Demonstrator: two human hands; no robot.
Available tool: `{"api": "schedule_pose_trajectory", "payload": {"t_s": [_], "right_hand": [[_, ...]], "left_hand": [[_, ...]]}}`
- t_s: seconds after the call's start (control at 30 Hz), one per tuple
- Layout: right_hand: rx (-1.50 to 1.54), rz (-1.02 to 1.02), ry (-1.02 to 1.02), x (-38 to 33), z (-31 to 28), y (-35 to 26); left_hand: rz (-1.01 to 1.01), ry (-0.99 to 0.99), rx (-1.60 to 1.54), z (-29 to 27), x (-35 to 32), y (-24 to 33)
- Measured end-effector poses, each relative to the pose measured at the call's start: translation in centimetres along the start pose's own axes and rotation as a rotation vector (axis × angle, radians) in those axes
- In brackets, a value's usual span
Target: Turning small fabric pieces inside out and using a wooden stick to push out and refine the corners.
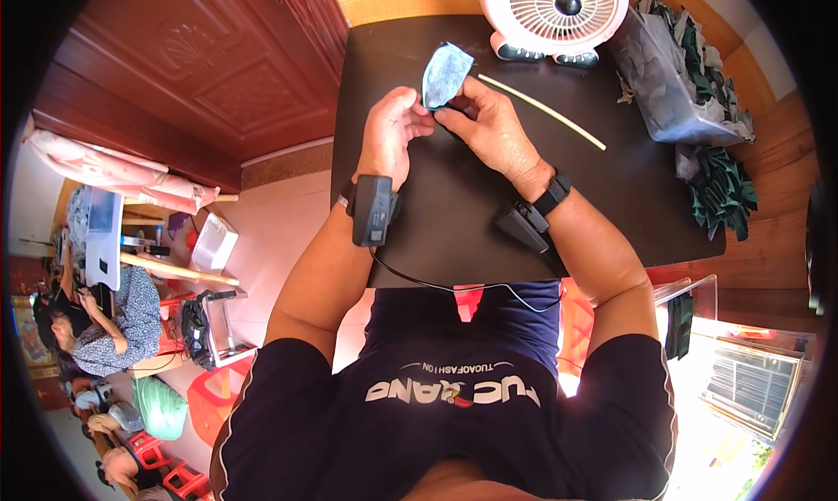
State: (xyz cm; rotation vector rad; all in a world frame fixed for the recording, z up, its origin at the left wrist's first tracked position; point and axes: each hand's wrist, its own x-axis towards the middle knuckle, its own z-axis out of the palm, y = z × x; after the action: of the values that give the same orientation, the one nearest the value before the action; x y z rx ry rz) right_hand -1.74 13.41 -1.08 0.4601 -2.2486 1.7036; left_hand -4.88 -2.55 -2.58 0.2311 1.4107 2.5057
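Observation:
A small light-blue piece of fabric (446, 75), pointed at the top, stands up over the far part of the dark table. My right hand (499, 133) pinches its lower edge between thumb and fingers. Just left of the fabric is my left hand (387, 134), half curled, its thumb apart from the fingers. The left fingertips come close to the fabric's lower corner and the right thumb; whether they touch it I cannot tell. To the right of my right hand, a thin pale strip (543, 111) lies slantwise on the table.
The dark tabletop (445, 213) carries a pink fan (559, 12) at the back. A clear bin (668, 108) of dark green and grey fabric pieces stands at the right, with a dark green bundle (723, 191) nearer. A black cable (419, 281) hangs from my left wrist device. Other people sit far left.

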Motion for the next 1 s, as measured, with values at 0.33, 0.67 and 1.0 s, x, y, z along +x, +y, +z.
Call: {"api": "schedule_pose_trajectory", "payload": {"t_s": [0.33,0.67,1.0], "right_hand": [[-0.072,0.162,0.076,-0.2,0.1,0.0],[-0.26,-0.067,0.122,-0.3,0.2,-1.6],[0.323,0.242,0.018,0.4,-0.9,0.4]], "left_hand": [[0.023,-0.012,0.21,1.1,-0.7,0.2],[0.093,-0.035,0.302,1.5,-0.5,0.0],[0.013,-0.131,0.21,2.1,-0.7,0.2]]}}
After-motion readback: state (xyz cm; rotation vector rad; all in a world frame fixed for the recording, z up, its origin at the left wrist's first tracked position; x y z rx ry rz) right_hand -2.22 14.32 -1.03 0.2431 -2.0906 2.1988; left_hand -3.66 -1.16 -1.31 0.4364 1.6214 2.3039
